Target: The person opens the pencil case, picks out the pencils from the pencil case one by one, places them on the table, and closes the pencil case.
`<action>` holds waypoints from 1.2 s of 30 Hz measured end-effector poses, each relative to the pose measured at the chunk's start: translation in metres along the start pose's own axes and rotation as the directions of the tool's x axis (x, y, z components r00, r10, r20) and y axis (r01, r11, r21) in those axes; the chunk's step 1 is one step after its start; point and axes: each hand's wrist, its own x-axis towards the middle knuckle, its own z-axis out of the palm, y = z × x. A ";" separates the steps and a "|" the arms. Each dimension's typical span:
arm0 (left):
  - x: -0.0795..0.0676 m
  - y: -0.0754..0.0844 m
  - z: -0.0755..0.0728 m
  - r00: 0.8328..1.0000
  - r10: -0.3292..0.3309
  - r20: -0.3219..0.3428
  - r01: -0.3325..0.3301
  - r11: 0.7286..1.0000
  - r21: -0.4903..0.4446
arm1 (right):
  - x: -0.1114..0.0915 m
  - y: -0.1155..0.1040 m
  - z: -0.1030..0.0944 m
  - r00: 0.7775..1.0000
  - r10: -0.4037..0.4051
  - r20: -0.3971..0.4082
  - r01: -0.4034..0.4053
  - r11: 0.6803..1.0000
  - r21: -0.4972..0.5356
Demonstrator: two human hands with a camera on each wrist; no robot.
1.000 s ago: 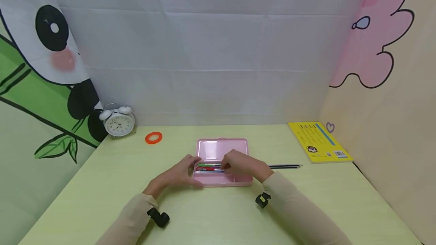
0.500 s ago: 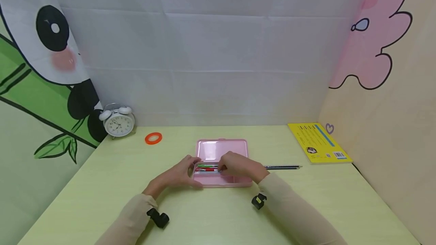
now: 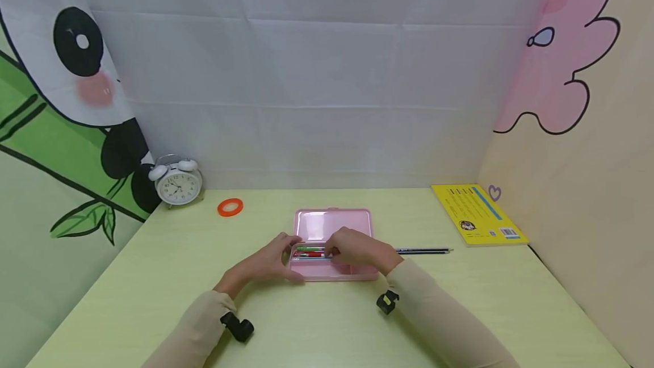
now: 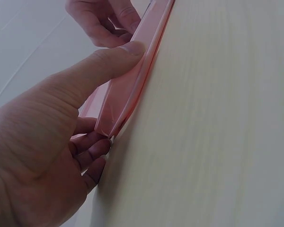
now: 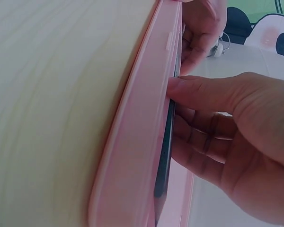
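Observation:
An open pink pencil case [image 3: 317,271] lies on the table with its lid [image 3: 337,220] folded back. My left hand [image 3: 268,257] holds its left end, thumb on the front wall and fingers at the back corner. Several slim pens [image 3: 309,251], with green and red parts, lie inside along the back. My right hand [image 3: 354,246] reaches over the tray with curled fingers. In the right wrist view its thumb and fingers pinch a dark pen-like stick [image 5: 165,156] at the case's edge; its far part is hidden by the hand.
Black pencils [image 3: 424,251] stick out right of the case, partly hidden by the right wrist. An orange-red ring [image 3: 230,207] and a white alarm clock [image 3: 179,186] are at the back left. A yellow book [image 3: 477,214] lies at the back right.
My right hand has shifted slightly left along the tray, then moved very little. My left hand stays on the case's left end. The case has kept its place.

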 end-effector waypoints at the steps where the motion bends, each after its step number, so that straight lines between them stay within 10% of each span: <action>1: 0.000 0.000 0.000 1.000 -0.002 0.001 0.002 1.000 -0.001 | 0.000 0.000 0.000 1.000 -0.007 0.001 0.007 1.000 -0.001; 36: 0.001 0.002 0.000 1.000 -0.002 0.005 0.002 1.000 0.000 | -0.039 0.009 -0.029 0.999 -0.016 -0.040 0.013 0.997 -0.077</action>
